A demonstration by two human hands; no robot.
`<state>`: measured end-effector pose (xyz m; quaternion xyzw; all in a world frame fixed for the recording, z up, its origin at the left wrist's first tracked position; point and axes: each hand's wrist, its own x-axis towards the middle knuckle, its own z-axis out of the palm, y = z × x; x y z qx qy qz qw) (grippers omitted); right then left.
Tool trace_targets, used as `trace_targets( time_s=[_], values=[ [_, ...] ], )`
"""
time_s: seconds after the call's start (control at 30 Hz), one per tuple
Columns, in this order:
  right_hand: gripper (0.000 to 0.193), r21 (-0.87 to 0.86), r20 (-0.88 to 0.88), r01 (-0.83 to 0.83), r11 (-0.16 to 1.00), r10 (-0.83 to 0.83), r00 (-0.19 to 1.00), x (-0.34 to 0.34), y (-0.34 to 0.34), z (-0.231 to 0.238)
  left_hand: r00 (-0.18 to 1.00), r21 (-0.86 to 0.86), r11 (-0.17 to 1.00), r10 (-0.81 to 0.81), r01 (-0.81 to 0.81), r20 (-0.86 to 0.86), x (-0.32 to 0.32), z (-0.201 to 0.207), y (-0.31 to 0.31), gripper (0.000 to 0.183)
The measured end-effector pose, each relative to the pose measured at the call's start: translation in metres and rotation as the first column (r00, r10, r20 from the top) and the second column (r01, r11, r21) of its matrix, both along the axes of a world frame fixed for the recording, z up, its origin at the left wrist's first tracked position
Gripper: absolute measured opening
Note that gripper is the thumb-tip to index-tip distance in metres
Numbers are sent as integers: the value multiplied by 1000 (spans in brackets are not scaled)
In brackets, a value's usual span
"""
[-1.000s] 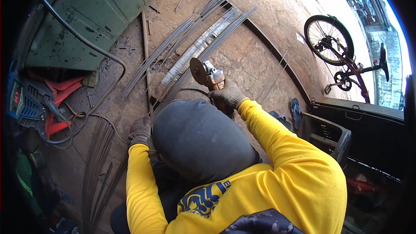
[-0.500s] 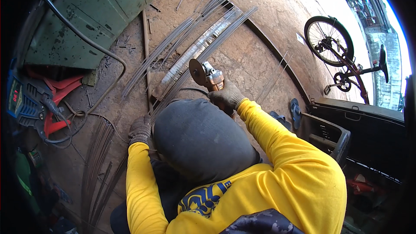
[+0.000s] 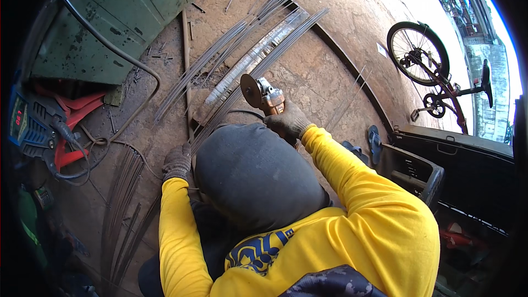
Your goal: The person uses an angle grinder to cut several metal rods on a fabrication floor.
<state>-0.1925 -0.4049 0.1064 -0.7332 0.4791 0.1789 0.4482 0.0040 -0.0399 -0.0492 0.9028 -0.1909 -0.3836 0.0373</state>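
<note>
In my right gloved hand is an angle grinder, gripped by its body. Its dark cutting disc stands tilted above the floor, apart from the metal rods to its left. My left gloved hand is low beside the near end of that bundle, its fingers curled round the rods, though the grip is partly hidden. A dark, rounded, cloth-covered shape between my yellow sleeves covers part of the rods and the floor. Beside the bundle lies a flat silvery metal bar.
More rods lie at lower left. A blue machine with a lit display and red parts stands left, a hose looping by it. A green metal panel is behind. Right are slippers, a black crate and a bicycle.
</note>
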Motion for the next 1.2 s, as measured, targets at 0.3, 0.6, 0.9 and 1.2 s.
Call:
trace_targets(
  time_s=[0.3, 0.6, 0.9, 1.2],
  values=[
    [73, 95, 172, 42, 995, -58, 983, -8, -9, -34, 1000, 0, 1000, 27, -27, -8, 5, 37, -15, 64],
    [85, -66, -9, -227, 972, 227, 974, 33, -17, -24, 997, -5, 997, 81, -81, -4, 0, 43, -19, 64],
    [94, -114, -5, -359, 926, 361, 932, 45, -15, -42, 994, 69, 993, 101, -98, -42, 2, 62, -30, 65],
    [92, -101, 3, -362, 927, 364, 931, 51, -13, -55, 993, 41, 994, 107, -105, -50, 2, 56, -23, 65]
  ],
)
